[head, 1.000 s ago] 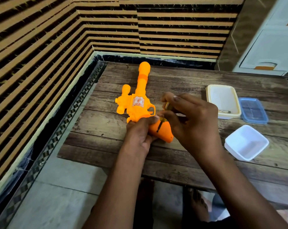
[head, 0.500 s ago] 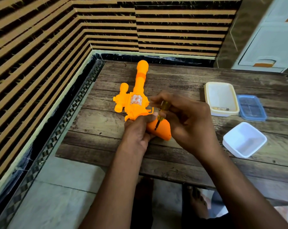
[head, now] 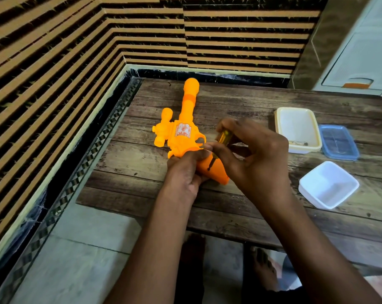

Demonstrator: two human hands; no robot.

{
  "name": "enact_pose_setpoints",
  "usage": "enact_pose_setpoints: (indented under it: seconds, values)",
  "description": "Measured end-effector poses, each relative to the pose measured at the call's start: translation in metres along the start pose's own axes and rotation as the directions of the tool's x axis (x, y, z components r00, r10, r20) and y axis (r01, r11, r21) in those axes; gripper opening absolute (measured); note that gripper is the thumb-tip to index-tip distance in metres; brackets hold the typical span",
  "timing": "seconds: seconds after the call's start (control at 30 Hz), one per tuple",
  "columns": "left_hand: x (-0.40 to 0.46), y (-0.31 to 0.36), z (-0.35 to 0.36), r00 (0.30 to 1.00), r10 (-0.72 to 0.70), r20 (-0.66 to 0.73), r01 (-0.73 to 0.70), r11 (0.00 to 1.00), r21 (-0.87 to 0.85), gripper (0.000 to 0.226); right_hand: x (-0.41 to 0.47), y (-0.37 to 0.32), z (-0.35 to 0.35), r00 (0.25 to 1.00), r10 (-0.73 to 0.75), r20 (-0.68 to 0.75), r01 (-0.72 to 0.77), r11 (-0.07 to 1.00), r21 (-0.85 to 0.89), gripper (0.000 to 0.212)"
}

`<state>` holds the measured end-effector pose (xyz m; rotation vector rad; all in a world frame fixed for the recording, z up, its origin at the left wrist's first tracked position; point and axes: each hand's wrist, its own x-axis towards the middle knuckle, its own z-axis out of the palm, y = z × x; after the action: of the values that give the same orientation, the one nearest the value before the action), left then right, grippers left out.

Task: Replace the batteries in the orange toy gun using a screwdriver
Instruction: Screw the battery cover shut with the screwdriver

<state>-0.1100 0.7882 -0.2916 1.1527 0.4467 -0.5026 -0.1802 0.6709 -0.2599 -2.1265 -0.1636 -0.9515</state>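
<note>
The orange toy gun [head: 184, 130] lies on the wooden table [head: 128, 163], barrel pointing away from me, grip toward me. My left hand [head: 183, 172] grips the gun's handle from the left, thumb on top. My right hand [head: 251, 159] pinches a small screwdriver [head: 223, 138] with a yellow see-through handle. Its dark shaft slants down and its tip sits on the orange grip near the left thumb. Whether a screw is under the tip is hidden.
A cream rectangular box [head: 297, 130] with small items inside stands at the right, a blue lid [head: 338, 142] beside it. A white square tub [head: 328, 185] sits nearer me. Striped walls close in on the left and back. The table's front edge is near my feet [head: 264, 268].
My right hand lifted its fingers off the gun grip and raised the screwdriver handle into view, with the tip staying on the grip. My left hand kept its hold.
</note>
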Motion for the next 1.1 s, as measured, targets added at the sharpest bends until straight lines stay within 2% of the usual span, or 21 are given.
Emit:
enact_pose_setpoints:
  seconds: [0.13, 0.2, 0.27, 0.37, 0.53, 0.6, 0.7, 0.87, 1.0, 1.1]
  values:
    - [0.0, 0.002, 0.0, 1.0, 0.003, 0.019, -0.003, 1.0, 0.006, 0.034, -0.002, 0.002, -0.001, 0.994, 0.079, 0.074, -0.095, 0.967, 0.237, 0.016]
    - [0.001, 0.0, 0.0, 1.0, 0.016, 0.027, -0.016, 1.0, 0.006, 0.029, -0.004, 0.003, 0.001, 0.989, 0.121, 0.085, -0.14, 0.95, 0.279, 0.018]
    - [0.002, -0.001, -0.001, 0.999, 0.015, 0.035, -0.015, 1.0, -0.002, 0.028, -0.003, 0.003, 0.002, 0.988, 0.137, 0.074, -0.151, 0.959, 0.241, 0.025]
    - [0.003, -0.001, -0.001, 1.0, 0.007, 0.028, -0.007, 1.0, 0.004, 0.033, 0.001, 0.005, 0.002, 0.996, 0.084, 0.021, -0.087, 0.986, 0.139, 0.037]
    - [0.003, -0.001, -0.001, 1.0, 0.0, 0.021, 0.0, 1.0, 0.007, 0.04, 0.004, 0.003, 0.0, 0.999, -0.033, 0.002, 0.033, 0.999, 0.003, 0.028]
    - [0.004, -0.001, -0.001, 1.0, -0.001, 0.028, 0.001, 1.0, -0.001, 0.043, 0.002, 0.002, -0.002, 0.999, -0.033, 0.023, 0.033, 0.999, 0.032, 0.029]
    - [0.005, -0.002, 0.0, 1.0, -0.001, 0.016, 0.001, 1.0, -0.002, 0.046, 0.002, 0.003, -0.008, 0.996, -0.009, 0.085, 0.001, 0.995, 0.1, 0.043]
    - [0.008, -0.003, -0.002, 1.0, -0.01, 0.015, 0.011, 1.0, -0.022, 0.044, 0.006, 0.005, -0.011, 0.993, -0.047, 0.106, 0.045, 0.999, 0.023, 0.029]
    - [0.005, -0.001, 0.0, 1.0, -0.01, 0.019, 0.011, 1.0, -0.012, 0.025, 0.006, 0.006, -0.008, 0.995, -0.088, 0.051, 0.091, 0.993, -0.069, 0.022]
    - [0.006, -0.002, -0.002, 0.999, 0.004, 0.038, -0.005, 1.0, 0.008, 0.033, 0.004, 0.007, -0.004, 0.993, -0.112, 0.026, 0.114, 0.987, -0.109, 0.025]
